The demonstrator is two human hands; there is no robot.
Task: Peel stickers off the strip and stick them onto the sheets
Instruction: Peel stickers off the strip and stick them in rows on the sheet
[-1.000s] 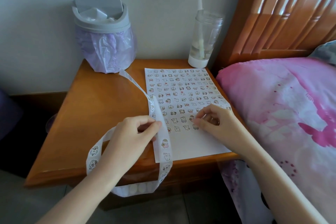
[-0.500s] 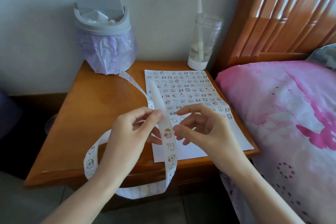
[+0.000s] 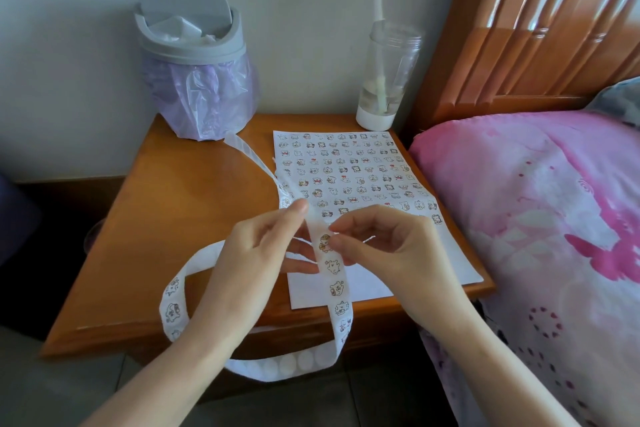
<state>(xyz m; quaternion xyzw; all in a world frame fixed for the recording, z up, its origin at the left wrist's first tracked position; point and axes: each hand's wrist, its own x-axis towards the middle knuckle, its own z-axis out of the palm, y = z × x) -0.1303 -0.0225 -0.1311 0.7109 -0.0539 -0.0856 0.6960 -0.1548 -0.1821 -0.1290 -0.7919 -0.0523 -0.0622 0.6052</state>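
Since a second ago your right hand (image 3: 388,246) has left the sheet (image 3: 349,166) and come across to the strip (image 3: 334,265), which your left hand (image 3: 256,253) has raised a little off the surface (image 3: 194,218). In the head view, the held stretch of strip runs lengthwise away from you, printed side up. Its far end trails over the surface towards the bin (image 3: 194,55), and its near end drops past the front edge and loops back up behind your left wrist. Your left hand is held palm-right, thumb and forefinger gripping the strip near its high point and the other fingers spread beneath it. Your right hand is curled, with thumb and forefinger pinching at the right edge of the topmost sticker (image 3: 325,242); whether it has lifted, you cannot tell. The sheet lies flat under both hands, its long axis pointing away from you.
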